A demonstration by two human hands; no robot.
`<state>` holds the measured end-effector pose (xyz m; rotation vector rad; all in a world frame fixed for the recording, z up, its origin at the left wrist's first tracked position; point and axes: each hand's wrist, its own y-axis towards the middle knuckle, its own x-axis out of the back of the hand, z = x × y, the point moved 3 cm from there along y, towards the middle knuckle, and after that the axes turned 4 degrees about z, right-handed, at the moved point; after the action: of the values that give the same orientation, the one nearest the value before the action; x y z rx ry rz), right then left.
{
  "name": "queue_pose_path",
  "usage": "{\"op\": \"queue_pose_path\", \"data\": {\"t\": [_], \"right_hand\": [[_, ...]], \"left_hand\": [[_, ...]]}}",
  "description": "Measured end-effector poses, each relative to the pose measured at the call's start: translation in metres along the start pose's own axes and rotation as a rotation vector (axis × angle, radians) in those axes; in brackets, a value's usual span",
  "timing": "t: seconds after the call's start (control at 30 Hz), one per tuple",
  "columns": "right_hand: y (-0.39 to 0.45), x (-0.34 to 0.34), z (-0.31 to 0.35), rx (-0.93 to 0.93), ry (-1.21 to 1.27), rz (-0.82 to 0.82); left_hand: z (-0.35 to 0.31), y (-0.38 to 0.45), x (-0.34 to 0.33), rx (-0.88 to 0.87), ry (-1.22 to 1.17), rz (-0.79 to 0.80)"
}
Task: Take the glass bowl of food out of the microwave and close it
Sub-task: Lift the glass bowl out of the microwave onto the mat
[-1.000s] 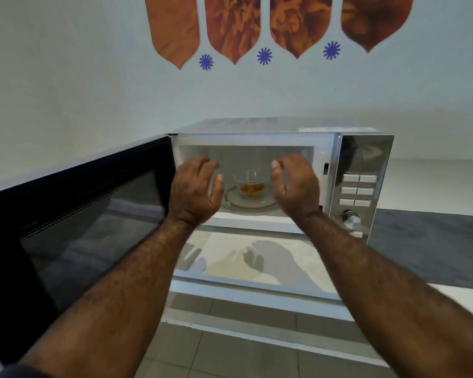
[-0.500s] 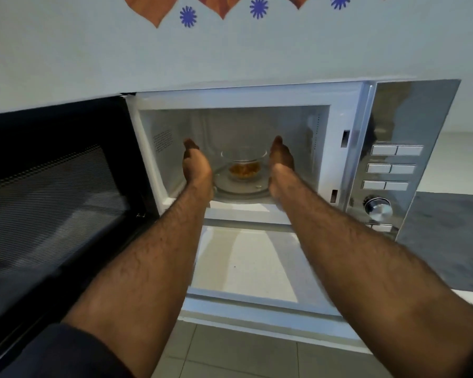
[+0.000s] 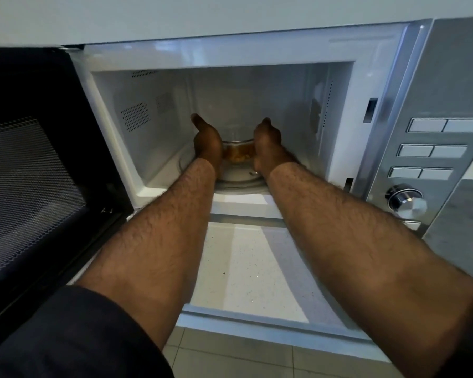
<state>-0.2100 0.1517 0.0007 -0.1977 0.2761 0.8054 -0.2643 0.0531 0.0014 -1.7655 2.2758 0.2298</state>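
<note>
The microwave (image 3: 257, 50) stands with its black door (image 3: 38, 173) swung wide to the left. Deep inside, a small glass bowl (image 3: 238, 152) with orange-brown food sits on the glass turntable (image 3: 238, 180). Both my arms reach into the cavity. My left hand (image 3: 206, 144) presses against the bowl's left side and my right hand (image 3: 266, 147) against its right side, thumbs up. The bowl's sides and my fingers are hidden behind the hands, and the bowl still seems to rest on the turntable.
The silver control panel (image 3: 432, 151) with buttons and a round knob (image 3: 406, 200) is at the right. A white counter (image 3: 246, 268) lies below the opening, with tiled floor (image 3: 230, 358) under its front edge. The cavity walls are close on both sides.
My head has come closer to the microwave. Both hands have gone from the opening deep into the cavity and closed in on the bowl's two sides.
</note>
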Motion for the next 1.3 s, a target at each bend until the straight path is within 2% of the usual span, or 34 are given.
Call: {"op": "queue_pose_path", "data": {"t": [0.37,0.6,0.9,1.3], "right_hand": [[-0.011,-0.001,0.007,0.013,-0.004,0.009],[-0.047,-0.011,0.035,0.018,0.03,0.014],[-0.135,-0.005,0.057,-0.019,0.057,-0.007],[-0.248,0.024,0.049,0.004,0.024,-0.073]], "left_hand": [[-0.004,-0.007,-0.01,-0.029,-0.017,-0.035],[-0.037,-0.036,-0.005,-0.025,-0.074,-0.042],[-0.059,-0.112,0.014,-0.016,-0.093,-0.043],[-0.062,-0.227,0.05,-0.015,-0.019,-0.079]]}}
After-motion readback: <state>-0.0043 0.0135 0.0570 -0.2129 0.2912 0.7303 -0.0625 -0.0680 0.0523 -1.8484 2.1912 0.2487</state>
